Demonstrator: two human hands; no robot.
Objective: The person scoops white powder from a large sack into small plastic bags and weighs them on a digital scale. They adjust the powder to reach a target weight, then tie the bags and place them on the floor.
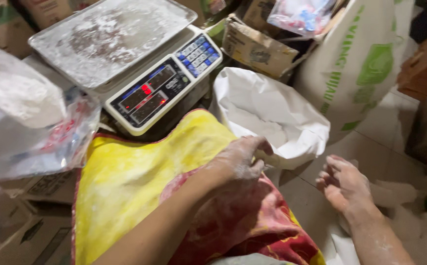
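My left hand (240, 159), dusted with white powder, reaches across my lap and its fingers are curled over the near rim of an open white sack (267, 115). My right hand (346, 189), also powdery, hangs just right of the sack above the tiled floor, fingers loosely bent and holding nothing. A yellow and red cloth (140, 176) covers my lap under the left arm. What the sack holds is hidden by its folded top.
A digital scale (149, 93) with a powder-covered metal pan (110, 34) stands at the upper left. A clear plastic bag of white powder (22, 118) lies at the left. A large white and green sack (360, 64), cardboard boxes (257, 49) and spilled powder (410, 216) surround me.
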